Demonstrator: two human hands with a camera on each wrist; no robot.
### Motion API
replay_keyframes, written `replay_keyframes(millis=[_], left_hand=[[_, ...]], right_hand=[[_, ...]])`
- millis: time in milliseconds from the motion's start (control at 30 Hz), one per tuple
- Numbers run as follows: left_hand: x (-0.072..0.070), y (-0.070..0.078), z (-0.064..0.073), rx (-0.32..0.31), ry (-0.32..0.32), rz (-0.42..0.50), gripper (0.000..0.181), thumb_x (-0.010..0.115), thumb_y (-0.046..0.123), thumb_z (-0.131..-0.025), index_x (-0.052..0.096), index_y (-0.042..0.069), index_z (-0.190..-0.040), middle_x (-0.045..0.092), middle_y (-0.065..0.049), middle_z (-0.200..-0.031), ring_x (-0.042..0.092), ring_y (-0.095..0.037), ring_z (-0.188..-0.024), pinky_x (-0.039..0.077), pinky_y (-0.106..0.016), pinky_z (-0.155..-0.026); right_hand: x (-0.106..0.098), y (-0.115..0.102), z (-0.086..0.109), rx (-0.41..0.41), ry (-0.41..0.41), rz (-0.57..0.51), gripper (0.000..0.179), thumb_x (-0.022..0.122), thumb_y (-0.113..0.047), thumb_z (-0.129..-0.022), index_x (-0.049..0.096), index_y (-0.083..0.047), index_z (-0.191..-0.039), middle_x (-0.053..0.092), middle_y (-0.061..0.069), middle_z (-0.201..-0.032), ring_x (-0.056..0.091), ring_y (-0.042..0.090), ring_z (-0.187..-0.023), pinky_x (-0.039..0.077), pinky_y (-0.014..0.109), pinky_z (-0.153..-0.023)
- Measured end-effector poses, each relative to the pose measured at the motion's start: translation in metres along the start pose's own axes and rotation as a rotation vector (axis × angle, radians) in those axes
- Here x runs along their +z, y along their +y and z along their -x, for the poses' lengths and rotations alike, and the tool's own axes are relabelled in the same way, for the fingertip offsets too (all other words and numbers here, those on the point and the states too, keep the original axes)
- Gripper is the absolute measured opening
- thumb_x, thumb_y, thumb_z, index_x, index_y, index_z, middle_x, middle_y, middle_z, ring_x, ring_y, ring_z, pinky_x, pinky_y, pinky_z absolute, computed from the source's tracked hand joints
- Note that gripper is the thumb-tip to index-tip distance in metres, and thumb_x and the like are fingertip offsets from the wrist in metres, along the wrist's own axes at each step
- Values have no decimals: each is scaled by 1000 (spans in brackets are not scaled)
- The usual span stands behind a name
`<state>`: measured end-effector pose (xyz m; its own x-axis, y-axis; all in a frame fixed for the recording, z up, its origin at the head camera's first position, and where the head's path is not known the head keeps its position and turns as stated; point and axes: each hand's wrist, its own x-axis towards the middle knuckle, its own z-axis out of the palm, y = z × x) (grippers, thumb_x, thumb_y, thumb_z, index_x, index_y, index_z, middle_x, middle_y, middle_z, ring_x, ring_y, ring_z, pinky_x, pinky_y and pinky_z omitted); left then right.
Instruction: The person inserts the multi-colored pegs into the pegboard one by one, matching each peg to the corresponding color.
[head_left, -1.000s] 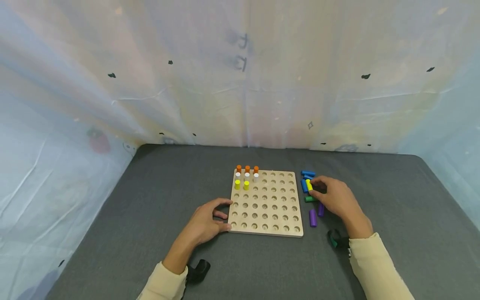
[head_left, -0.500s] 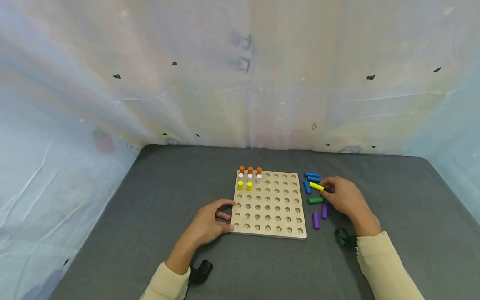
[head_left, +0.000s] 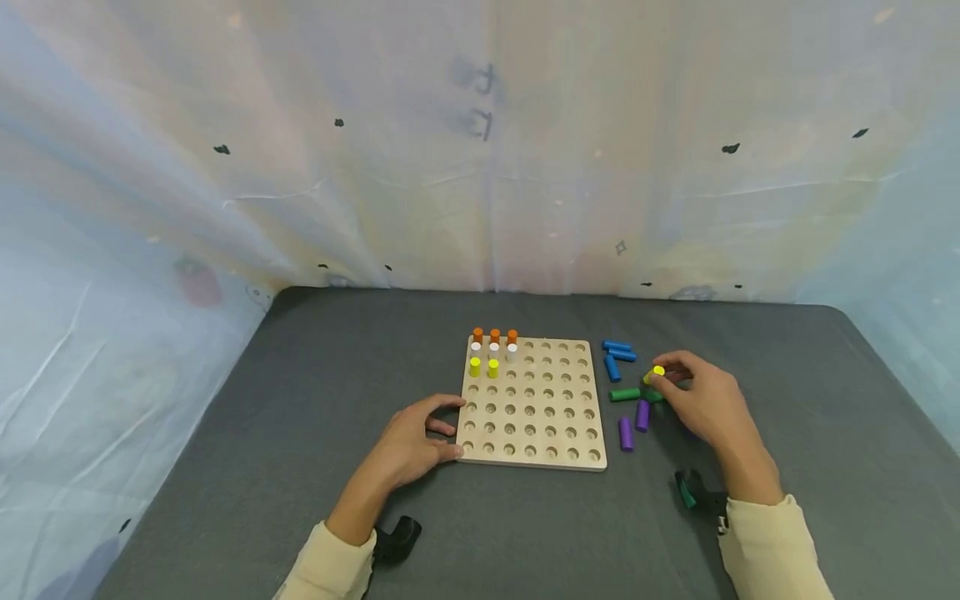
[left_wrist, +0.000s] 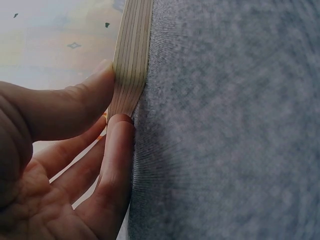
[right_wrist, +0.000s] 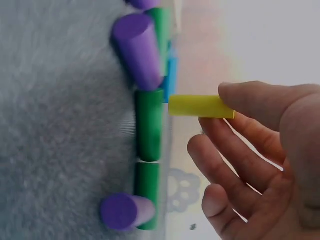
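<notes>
A pale wooden pegboard (head_left: 540, 460) with rows of round holes lies on the table. At its far left stand three orange pegs (head_left: 495, 336), three white pegs (head_left: 494, 351) and two yellow pegs (head_left: 475, 367). My left hand (head_left: 412, 442) rests at the board's left edge; in the left wrist view its thumb and a fingertip touch the corner. My right hand (head_left: 708, 402) pinches another yellow peg (right_wrist: 195, 106) by one end between thumb and fingers, raised upright over a green peg (right_wrist: 149, 125). The peg's lower end points at the loose pegs.
Right of the board lie three blue pegs (head_left: 612, 368), another green peg (head_left: 624, 395) and purple pegs (head_left: 626, 434). In the right wrist view a purple peg (right_wrist: 122, 211) lies under my hand. A grey cloth (head_left: 360, 350) covers the table; a pale curtain (head_left: 562, 167) hangs behind it.
My right hand has taken the yellow peg from beside the blue pegs, moved it right and turned it from lying to upright. My left hand has stayed at the board's edge.
</notes>
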<state>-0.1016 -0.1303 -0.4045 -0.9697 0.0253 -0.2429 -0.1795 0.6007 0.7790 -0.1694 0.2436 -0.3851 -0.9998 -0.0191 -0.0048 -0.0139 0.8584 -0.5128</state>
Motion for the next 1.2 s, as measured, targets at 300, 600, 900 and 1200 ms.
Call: replay_keyframes(millis=[300, 600, 900, 1200], left_hand=[[1, 3, -3, 13, -2, -6, 66, 86, 6, -75, 62, 29, -132, 70, -4, -101, 70, -11, -80, 54, -33, -72], [0, 0, -3, 5, -5, 6, 65, 85, 6, -76, 62, 28, -132, 70, -5, -102, 71, -13, -81, 53, -33, -72], [-1, 0, -3, 18, -1, -8, 64, 85, 7, -76, 62, 28, -132, 70, -5, -102, 70, -13, -80, 53, -33, -72], [-1, -1, -2, 13, 2, -11, 64, 86, 8, -76, 62, 29, -131, 71, -4, -100, 69, -11, -78, 51, -31, -69]], right_hand=[[-10, 4, 20, -101, 18, 55, 36, 61, -34, -99, 64, -10, -126, 71, 16, -109, 65, 36, -99, 48, 47, -72], [-7, 17, 19, -152, -58, 63, 28, 67, -29, -96, 68, -13, -119, 71, 5, -94, 60, 17, -81, 40, 31, -64], [4, 23, 13, -175, -98, 49, 30, 71, -26, -93, 70, -10, -119, 67, 1, -88, 52, 14, -75, 40, 32, -66], [4, 21, 14, -181, -58, 51, 38, 70, -35, -93, 71, -7, -119, 70, 12, -109, 57, 20, -87, 48, 42, -76]])
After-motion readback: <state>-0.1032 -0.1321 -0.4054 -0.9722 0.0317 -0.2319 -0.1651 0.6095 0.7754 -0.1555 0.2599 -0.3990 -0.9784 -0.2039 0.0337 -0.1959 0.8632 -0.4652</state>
